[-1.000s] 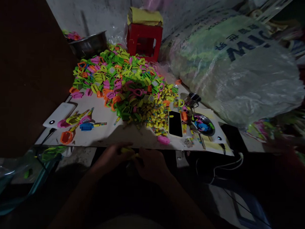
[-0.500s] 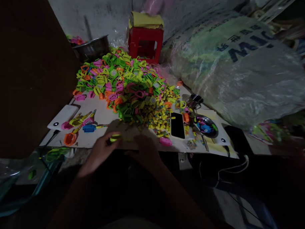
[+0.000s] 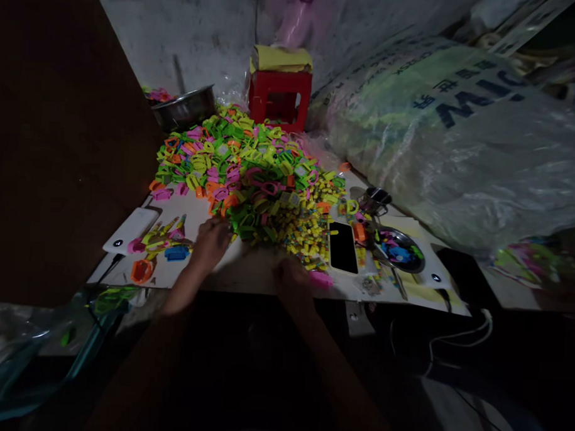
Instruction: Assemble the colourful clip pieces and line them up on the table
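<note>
It is too dark to tell whether the left hand or right hand grips anything. From between them, plastic pieces heap at twelve o'clock before a red stool; a phone lies at three, a bulging bag at two.

"世界" and "W" on plastic bag
</note>
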The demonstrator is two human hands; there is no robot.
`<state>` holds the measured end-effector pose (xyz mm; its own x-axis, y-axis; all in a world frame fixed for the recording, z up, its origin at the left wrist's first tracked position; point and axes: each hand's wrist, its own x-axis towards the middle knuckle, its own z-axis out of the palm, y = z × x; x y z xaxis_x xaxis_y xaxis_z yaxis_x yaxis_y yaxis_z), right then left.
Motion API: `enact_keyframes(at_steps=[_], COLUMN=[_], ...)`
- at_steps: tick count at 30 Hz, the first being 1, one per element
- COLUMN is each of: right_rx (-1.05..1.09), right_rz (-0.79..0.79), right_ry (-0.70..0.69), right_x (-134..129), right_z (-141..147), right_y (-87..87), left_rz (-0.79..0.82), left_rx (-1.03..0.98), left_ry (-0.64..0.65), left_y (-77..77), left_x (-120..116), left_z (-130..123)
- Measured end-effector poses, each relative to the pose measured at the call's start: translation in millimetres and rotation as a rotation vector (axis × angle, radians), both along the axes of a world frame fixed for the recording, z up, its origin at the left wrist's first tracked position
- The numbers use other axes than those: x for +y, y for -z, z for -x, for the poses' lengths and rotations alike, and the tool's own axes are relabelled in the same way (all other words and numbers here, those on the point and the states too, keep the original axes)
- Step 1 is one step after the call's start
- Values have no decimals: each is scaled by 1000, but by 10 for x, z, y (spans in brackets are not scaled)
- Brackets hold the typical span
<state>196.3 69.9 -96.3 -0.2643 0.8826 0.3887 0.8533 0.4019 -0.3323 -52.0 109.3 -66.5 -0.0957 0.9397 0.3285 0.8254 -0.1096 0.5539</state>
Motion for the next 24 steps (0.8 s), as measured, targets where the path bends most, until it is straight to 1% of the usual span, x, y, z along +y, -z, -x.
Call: enact_keyframes(at_steps=[2, 4, 6, 8, 10, 12, 14, 16, 18, 20, 22, 24], right_rx=[100, 168, 226, 311, 418, 516, 590, 624, 642, 668, 694, 686], right_rz=[-8, 19, 73, 111, 122, 121, 106, 92, 128, 227, 312, 317], right_ry=[-36, -81, -95, -79, -76, -120, -176, -232, -289, -327, -325, -301], right_x=[-4, -33, -83, -139, -191, -233, -265, -293, -322, -361, -409, -462], right_z=[-38, -72, -94, -96, -80, -52, -21, 7, 28, 41, 44, 35], right_y=[12, 21, 27, 13, -43, -152, -298, -447, -559, -618, -636, -635], left_rz=[25, 24, 19, 17, 11, 11, 57, 148, 225, 234, 227, 287], left_rx=[-52, -85, -128, -172, -200, -268, -446, -656, -786, -832, -840, -810], left_ry=[85, 106, 104, 93, 74, 74, 114, 181, 236, 258, 272, 282], left_y=[77, 122, 130, 98, 29, -64, -163, -252, -320, -358, -371, -369], left_x=[146, 241, 266, 215, 92, -86, -291, -493, -662, -786, -865, -910], left_z=[-257, -404, -451, -448, -447, -479, -544, -617, -672, -700, -708, -709])
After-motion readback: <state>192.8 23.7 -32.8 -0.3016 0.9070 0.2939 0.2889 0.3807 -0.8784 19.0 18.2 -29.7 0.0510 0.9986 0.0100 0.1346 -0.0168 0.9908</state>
